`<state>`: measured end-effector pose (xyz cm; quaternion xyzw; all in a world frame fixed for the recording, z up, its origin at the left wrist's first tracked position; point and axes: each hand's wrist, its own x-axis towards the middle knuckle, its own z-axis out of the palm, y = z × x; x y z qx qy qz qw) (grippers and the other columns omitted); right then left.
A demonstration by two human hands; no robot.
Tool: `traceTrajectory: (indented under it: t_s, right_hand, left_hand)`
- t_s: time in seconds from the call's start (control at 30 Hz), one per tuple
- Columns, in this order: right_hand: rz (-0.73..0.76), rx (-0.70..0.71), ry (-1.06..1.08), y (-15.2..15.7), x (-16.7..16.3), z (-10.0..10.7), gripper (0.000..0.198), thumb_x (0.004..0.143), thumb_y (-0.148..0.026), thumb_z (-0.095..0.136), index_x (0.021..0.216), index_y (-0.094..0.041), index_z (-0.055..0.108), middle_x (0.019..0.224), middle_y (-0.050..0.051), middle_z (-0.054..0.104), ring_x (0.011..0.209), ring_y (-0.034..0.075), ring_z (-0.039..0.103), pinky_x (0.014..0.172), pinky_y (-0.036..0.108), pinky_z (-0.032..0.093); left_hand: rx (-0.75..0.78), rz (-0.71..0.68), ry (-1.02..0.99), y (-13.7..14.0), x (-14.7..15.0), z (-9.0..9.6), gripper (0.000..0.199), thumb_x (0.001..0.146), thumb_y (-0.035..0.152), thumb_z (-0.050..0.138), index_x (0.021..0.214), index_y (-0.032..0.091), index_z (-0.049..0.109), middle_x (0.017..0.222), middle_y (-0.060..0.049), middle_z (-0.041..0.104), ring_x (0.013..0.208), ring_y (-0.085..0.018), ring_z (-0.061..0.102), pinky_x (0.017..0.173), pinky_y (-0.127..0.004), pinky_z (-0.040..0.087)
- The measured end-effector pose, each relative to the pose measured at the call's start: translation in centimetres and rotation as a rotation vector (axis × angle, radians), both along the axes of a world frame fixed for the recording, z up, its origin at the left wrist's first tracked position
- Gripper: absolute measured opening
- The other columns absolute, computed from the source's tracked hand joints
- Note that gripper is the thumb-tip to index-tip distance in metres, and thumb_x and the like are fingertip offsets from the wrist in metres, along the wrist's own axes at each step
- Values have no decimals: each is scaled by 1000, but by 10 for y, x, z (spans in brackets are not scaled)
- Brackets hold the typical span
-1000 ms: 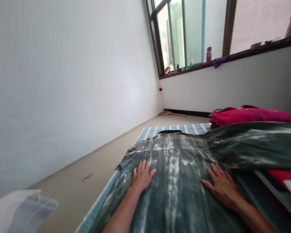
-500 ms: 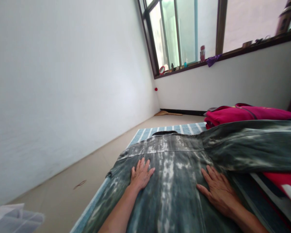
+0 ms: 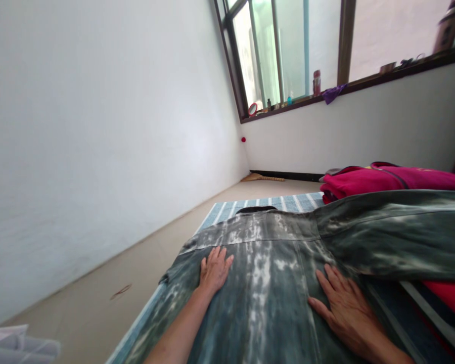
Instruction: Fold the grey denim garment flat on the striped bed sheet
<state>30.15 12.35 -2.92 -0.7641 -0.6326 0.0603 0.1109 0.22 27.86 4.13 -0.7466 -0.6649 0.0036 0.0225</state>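
A dark green, white-mottled jacket (image 3: pixel 265 283) lies spread out back side up, its black-edged collar toward the far end. One sleeve (image 3: pixel 398 227) stretches out to the right; the left sleeve appears folded under or hangs out of sight. My left hand (image 3: pixel 214 269) rests flat on the upper left of the back, just under the yoke seam, fingers extended. On the right of the back, below the sleeve joint, my right hand (image 3: pixel 343 303) lies palm down with its fingers spread. Neither hand grasps the cloth.
Beneath the jacket is a blue-and-white striped cover (image 3: pixel 220 212). A folded magenta garment (image 3: pixel 394 181) sits at the far right, and red and dark clothing (image 3: pixel 445 298) at the near right. White fabric (image 3: pixel 20 346) shows at lower left. A broom (image 3: pixel 263 177) lies by the wall.
My left hand has slid slightly to the left on the jacket. My right hand has shifted a little, still flat. The view has tilted very slightly.
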Motion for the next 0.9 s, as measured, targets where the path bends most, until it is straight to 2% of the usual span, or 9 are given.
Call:
traceTrajectory:
  t_s: [0.1, 0.2, 0.33, 0.47, 0.53, 0.67, 0.9]
  right_hand:
    - [6, -39, 5, 1, 0, 3, 74, 88, -63, 37, 148, -19, 41, 158, 6, 23, 147, 27, 16, 119, 47, 15]
    - [14, -82, 5, 1, 2, 10, 76, 86, -65, 38, 148, -20, 42, 158, 6, 22, 147, 28, 16, 119, 49, 16]
    - [30, -130, 0, 2, 4, 15, 78, 86, -66, 38, 148, -19, 42, 158, 7, 22, 146, 29, 16, 119, 50, 18]
    - [33, -138, -17, 4, 7, 9, 79, 85, -69, 38, 148, -21, 42, 157, 6, 22, 146, 30, 18, 119, 50, 19]
    - [21, -115, -24, 4, 7, 4, 78, 84, -69, 40, 146, -22, 44, 157, 6, 24, 145, 30, 19, 118, 50, 21]
    - [23, -25, -45, 1, 9, -2, 73, 85, -64, 44, 144, -21, 48, 155, 7, 28, 143, 31, 26, 115, 52, 27]
    - [40, 50, -99, -1, 12, -10, 70, 85, -62, 45, 141, -19, 51, 152, 9, 33, 140, 32, 33, 112, 53, 33]
  left_hand:
    - [97, 0, 16, 9, 1, 2, 47, 99, 38, 30, 135, 16, 50, 149, -14, 44, 141, -25, 32, 113, -44, 26]
    - [149, -5, 28, 25, 3, 4, 45, 99, 37, 32, 133, 13, 49, 148, -16, 44, 140, -27, 33, 113, -42, 24]
    - [109, -63, 35, 45, 3, 5, 41, 98, 39, 35, 124, 15, 55, 138, -15, 54, 132, -27, 45, 108, -40, 31]
    - [71, -80, 40, 53, 4, 4, 41, 98, 42, 34, 117, 15, 57, 127, -15, 60, 123, -29, 52, 103, -44, 36]
    - [53, -78, 41, 55, 4, 2, 43, 98, 42, 31, 120, 14, 55, 133, -16, 57, 127, -29, 48, 106, -47, 34]
    - [-27, -52, 29, 65, -1, -2, 49, 98, 48, 26, 131, 20, 50, 151, -14, 41, 140, -29, 34, 110, -58, 26]
    - [-157, 20, -7, 90, -6, 1, 68, 91, 68, 23, 145, 32, 40, 159, -13, 25, 145, -38, 21, 106, -68, 23]
